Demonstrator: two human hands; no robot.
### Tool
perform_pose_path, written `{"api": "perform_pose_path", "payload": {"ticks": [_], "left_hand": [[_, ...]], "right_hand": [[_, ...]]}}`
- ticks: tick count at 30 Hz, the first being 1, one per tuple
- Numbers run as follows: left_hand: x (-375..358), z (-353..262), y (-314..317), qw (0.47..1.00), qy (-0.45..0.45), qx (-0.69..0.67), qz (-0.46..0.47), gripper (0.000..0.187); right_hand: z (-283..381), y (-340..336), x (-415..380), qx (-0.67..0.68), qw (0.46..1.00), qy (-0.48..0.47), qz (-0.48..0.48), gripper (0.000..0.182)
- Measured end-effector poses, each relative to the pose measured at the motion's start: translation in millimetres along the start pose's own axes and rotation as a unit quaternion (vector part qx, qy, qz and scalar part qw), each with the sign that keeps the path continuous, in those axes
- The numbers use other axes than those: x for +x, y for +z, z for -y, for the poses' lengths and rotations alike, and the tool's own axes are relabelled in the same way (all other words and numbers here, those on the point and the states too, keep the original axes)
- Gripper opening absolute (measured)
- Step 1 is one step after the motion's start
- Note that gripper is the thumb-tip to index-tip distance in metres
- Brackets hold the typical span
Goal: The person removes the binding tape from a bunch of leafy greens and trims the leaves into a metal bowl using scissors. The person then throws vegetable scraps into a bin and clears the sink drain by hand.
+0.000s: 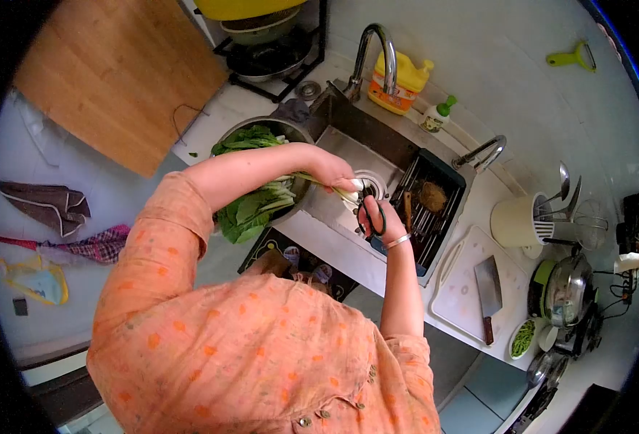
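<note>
We look down over the sink (348, 145), where our left hand (334, 173) is closed around a leafy green stalk (327, 186), holding it out above the basin near the drain. Our right hand (384, 220) grips a pair of scissors (371, 210) with fingers through the dark handles, the blades pointing up at the pale end of the stalk just beside the left fingertips. A bangle sits on the right wrist. To the left of the sink, a metal bowl (290, 130) holds a heap of leafy greens (251, 173), partly hidden by our left arm. A dark drain rack (435, 202) rests in the right part of the basin. On the desk (471, 217) to the right lie a white cutting board (471, 289) with a cleaver (488, 288) on it, and a utensil holder (515, 220) stands behind.
</note>
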State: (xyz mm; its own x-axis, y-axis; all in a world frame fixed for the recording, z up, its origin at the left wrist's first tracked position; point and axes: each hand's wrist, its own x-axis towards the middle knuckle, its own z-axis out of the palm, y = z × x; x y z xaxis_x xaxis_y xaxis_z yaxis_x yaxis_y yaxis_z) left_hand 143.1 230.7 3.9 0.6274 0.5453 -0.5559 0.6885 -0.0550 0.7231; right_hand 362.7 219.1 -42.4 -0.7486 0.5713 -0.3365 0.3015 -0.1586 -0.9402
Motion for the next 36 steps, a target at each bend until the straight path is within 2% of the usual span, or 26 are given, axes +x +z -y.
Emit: {"api": "perform_pose_path", "payload": {"ticks": [1, 3, 6, 7, 8, 10, 11, 12, 14, 15, 17, 18, 20, 22, 24, 26, 28, 29, 30, 32, 33, 35, 36], "left_hand": [[1, -1, -1, 1.0, 0.0, 0.001, 0.001, 0.037], [4, -4, -2, 0.99, -0.02, 0.139, -0.001, 0.039], [-3, -9, 0, 0.985, 0.031, 0.162, -0.041, 0.041], [-5, -7, -2, 0.986, 0.029, 0.16, -0.04, 0.041], [-9, -6, -5, 0.982, 0.026, 0.178, -0.065, 0.041], [-23, -2, -18, 0.982, -0.024, 0.162, -0.096, 0.043], [-37, 2, -27, 0.971, -0.036, 0.191, -0.142, 0.043], [-57, -1, -34, 0.956, -0.05, 0.222, -0.186, 0.043], [-93, 9, -37, 0.927, -0.037, 0.233, -0.29, 0.044], [-113, 3, -30, 0.912, -0.081, 0.246, -0.319, 0.041], [-123, 36, 0, 0.904, -0.109, 0.248, -0.332, 0.041], [-119, 54, 16, 0.896, -0.129, 0.253, -0.342, 0.04], [-101, 77, 55, 0.893, -0.225, 0.25, -0.3, 0.045], [-84, 85, 87, 0.874, -0.267, 0.283, -0.291, 0.06], [-72, 97, 112, 0.854, -0.239, 0.306, -0.346, 0.074], [-65, 103, 118, 0.86, -0.24, 0.257, -0.371, 0.07], [-60, 126, 106, 0.91, -0.239, 0.106, -0.322, 0.055], [-58, 150, 92, 0.918, -0.213, 0.148, -0.299, 0.031], [-56, 173, 79, 0.923, -0.185, 0.19, -0.278, 0.021], [-77, 160, 55, 0.9, -0.213, 0.079, -0.372, 0.021], [-79, 158, 54, 0.901, -0.211, 0.079, -0.37, 0.021], [-80, 157, 51, 0.903, -0.325, 0.128, -0.249, 0.02], [-75, 163, 57, 0.921, -0.301, 0.175, -0.176, 0.018]], "right_hand": [[-1, 3, 2, -0.002, 0.999, 0.023, -0.032, 0.062], [-2, 4, 5, 0.005, 0.996, 0.06, -0.069, 0.066], [3, 0, -5, 0.024, 0.998, 0.032, -0.052, 0.069], [-8, -3, -1, 0.076, 0.996, 0.033, -0.021, 0.072], [-11, -2, -3, 0.155, 0.985, 0.065, -0.041, 0.065], [-25, -8, -3, 0.159, 0.983, 0.051, -0.075, 0.061], [-28, -13, -5, 0.135, 0.982, 0.077, -0.103, 0.057], [-28, -13, -10, 0.169, 0.978, 0.065, -0.107, 0.057], [-35, -15, -13, 0.132, 0.982, 0.07, -0.12, 0.055], [-36, -14, -13, 0.132, 0.983, 0.069, -0.111, 0.055], [-37, -10, -14, 0.014, 0.994, 0.046, -0.097, 0.05], [-37, -1, -13, 0.08, 0.992, 0.048, -0.091, 0.045], [-50, 12, 3, 0.029, 0.996, 0.028, -0.082, 0.045], [-47, 29, 17, -0.01, 0.998, 0.024, -0.063, 0.05], [-46, 45, 30, -0.032, 0.997, 0.023, -0.063, 0.05], [-52, 49, 42, -0.074, 0.995, 0.036, -0.063, 0.049], [-28, 59, 41, -0.122, 0.992, 0.009, -0.044, 0.047], [-25, 62, 42, -0.12, 0.991, -0.019, -0.06, 0.046], [-21, 64, 44, -0.12, 0.991, -0.017, -0.06, 0.046], [-12, 68, 52, -0.162, 0.982, 0.013, -0.101, 0.043], [-18, 69, 61, -0.197, 0.971, 0.013, -0.135, 0.042], [-31, 78, 75, -0.233, 0.958, 0.024, -0.163, 0.045], [-32, 83, 81, -0.269, 0.944, 0.033, -0.189, 0.047]]}}
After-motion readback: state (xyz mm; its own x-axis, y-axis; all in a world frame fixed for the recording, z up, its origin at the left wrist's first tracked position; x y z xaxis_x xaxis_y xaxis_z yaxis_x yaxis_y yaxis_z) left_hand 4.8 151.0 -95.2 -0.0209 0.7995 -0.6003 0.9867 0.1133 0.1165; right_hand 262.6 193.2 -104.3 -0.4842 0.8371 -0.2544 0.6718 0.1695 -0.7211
